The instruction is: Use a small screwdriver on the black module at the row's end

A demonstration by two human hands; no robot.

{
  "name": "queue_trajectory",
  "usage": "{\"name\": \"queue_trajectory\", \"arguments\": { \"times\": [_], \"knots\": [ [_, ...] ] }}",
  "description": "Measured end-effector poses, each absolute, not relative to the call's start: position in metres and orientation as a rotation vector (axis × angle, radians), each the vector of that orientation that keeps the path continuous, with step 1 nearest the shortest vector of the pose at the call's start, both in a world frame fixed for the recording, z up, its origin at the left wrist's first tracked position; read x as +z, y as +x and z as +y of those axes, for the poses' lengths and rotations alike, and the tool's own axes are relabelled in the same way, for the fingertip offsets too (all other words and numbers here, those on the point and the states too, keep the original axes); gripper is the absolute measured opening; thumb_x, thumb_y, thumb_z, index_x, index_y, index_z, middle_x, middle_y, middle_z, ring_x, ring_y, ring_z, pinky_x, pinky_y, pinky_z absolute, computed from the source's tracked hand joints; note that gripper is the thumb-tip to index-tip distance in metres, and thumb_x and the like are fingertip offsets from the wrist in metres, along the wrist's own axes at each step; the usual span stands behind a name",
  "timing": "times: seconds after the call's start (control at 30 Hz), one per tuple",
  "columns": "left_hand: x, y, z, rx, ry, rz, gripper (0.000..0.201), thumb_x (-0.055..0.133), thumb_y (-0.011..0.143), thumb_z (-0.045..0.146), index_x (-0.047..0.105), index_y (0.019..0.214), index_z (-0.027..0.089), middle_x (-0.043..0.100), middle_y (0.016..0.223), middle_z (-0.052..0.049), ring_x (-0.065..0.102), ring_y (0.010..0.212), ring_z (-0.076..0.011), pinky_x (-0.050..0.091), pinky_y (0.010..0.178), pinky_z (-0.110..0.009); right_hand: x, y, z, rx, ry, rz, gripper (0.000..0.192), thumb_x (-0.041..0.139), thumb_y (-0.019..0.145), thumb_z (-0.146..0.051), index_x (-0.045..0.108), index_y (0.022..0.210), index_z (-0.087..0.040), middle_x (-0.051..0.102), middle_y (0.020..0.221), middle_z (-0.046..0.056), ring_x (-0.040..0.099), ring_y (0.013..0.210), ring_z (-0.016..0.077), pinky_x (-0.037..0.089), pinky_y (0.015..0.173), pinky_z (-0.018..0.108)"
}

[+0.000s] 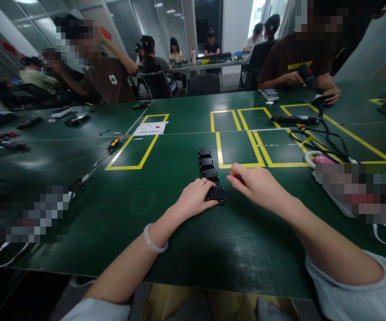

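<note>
My left hand (194,198), with a pale bangle (152,240) at its wrist, grips the left side of a small black square block (217,194) on the green table. Beyond it, three similar black blocks (206,163) stand in a line running away from me. To the right of the gripped block, my right hand (258,183) hovers just apart from it. Its fingers are pinched together, and something small and dark shows by the fingertips, too hidden to name.
Yellow tape rectangles (241,166) mark the green table (179,249). At right lie a black corded tool (295,119), its cables and a tape roll (313,159). A yellow-black screwdriver (112,145) and a paper sheet (151,128) lie left. Across the table a person holds a power drill (306,76).
</note>
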State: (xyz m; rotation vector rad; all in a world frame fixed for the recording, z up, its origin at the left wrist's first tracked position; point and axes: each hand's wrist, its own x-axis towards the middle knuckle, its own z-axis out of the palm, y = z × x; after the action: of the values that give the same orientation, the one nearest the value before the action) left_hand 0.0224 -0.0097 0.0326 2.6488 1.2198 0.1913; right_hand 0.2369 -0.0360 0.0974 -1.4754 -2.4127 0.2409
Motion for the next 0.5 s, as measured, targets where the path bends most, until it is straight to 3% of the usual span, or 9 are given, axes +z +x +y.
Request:
{"name": "queue_trajectory", "arguments": {
  "times": [0.5],
  "knots": [
    [0.018,0.017,-0.011,0.397,2.496,1.153,0.039,0.065,0.086,0.041,0.051,0.118,0.024,0.056,0.119,-0.005,0.054,0.108,-0.0239,0.048,0.091,-0.038,0.095,0.235,-0.035,0.233,-1.473,-2.415,0.020,0.039,0.097,-0.033,0.052,0.091,-0.020,0.062,0.071,0.002,0.055,0.062,0.0160,0.027,0.057,0.026]
  ]
}}
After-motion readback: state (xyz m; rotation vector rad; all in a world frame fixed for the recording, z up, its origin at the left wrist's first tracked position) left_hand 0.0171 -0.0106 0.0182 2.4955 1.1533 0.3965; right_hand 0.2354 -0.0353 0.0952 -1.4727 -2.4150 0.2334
